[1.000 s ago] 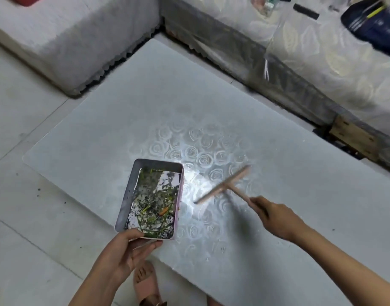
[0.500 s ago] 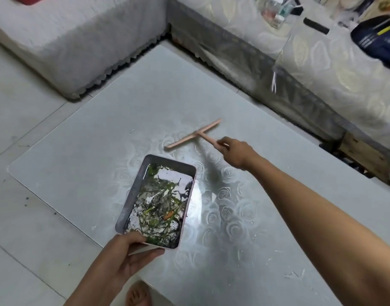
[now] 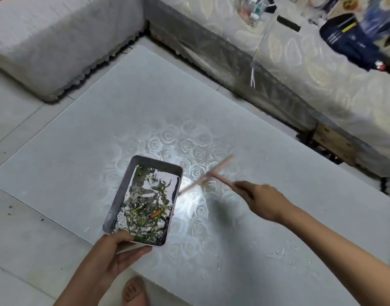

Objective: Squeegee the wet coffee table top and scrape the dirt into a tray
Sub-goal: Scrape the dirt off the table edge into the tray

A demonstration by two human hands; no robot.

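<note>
The coffee table top (image 3: pixel 101 138) is pale, glossy and wet, with a rose pattern glinting at its middle. My left hand (image 3: pixel 114 255) grips the near end of a rectangular metal tray (image 3: pixel 114 206) at the table's front edge; the tray holds water, green scraps and an orange bit. My right hand (image 3: pixel 264 202) grips the handle of a pink T-shaped squeegee (image 3: pixel 207 175), blurred by motion. Its blade lies just right of the tray's far right corner. White flecks of dirt (image 3: pixel 278 253) dot the table under my right forearm.
A grey sofa (image 3: pixel 46 40) stands at the far left and a plastic-covered sofa (image 3: pixel 322 85) with a dark bag (image 3: pixel 353 40) runs along the right. My sandalled foot (image 3: pixel 134 290) is on the tiled floor (image 3: pixel 19 250) below the tray.
My right hand has pulled the squeegee back from the far part of the table toward the tray. The left hand keeps hold of the tray in about the same place.
</note>
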